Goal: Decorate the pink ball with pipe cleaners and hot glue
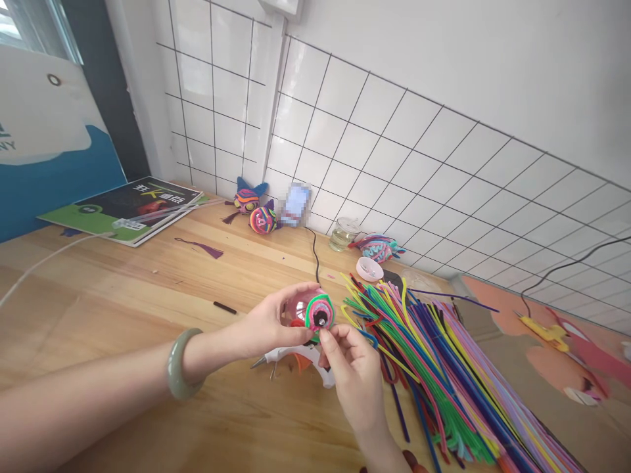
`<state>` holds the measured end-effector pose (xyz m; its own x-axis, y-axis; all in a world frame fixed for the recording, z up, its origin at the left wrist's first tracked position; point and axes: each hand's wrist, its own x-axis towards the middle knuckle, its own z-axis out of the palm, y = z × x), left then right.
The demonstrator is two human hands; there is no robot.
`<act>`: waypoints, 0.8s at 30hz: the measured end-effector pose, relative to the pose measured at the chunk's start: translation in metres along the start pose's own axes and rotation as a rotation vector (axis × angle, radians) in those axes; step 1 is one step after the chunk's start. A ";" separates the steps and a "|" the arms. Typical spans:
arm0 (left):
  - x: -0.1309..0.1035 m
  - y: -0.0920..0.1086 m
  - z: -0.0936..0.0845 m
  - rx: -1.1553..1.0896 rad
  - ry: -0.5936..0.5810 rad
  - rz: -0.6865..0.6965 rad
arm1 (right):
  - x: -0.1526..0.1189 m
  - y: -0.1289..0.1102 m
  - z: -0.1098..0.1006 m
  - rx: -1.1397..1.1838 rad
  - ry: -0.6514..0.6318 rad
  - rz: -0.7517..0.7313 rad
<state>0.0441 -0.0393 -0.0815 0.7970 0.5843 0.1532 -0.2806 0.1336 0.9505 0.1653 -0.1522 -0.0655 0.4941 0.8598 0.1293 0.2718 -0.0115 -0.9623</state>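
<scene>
Facing you, the round green-and-pink fuzzy coil (pixel 320 316) lies between your left hand (pixel 266 323), clasped round the clear plastic ball (pixel 294 309), and right hand (pixel 353 368), pinching the coil's lower rim.

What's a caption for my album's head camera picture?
Left hand holding, right hand touching a colorful spiral craft beside many pipe cleaners.
</scene>
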 end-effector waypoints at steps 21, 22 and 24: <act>0.008 0.019 -0.029 -0.304 -0.208 -0.197 | -0.008 0.019 -0.001 -0.603 0.012 -0.893; 0.009 0.018 -0.030 -0.298 -0.225 -0.200 | -0.008 0.019 0.000 -0.626 -0.005 -0.899; 0.010 0.017 -0.031 -0.263 -0.238 -0.205 | -0.009 0.019 0.002 -0.649 -0.040 -0.901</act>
<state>0.0306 -0.0061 -0.0721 0.9435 0.3268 0.0552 -0.2054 0.4460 0.8711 0.1644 -0.1589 -0.0852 -0.1257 0.7034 0.6996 0.9045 0.3710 -0.2105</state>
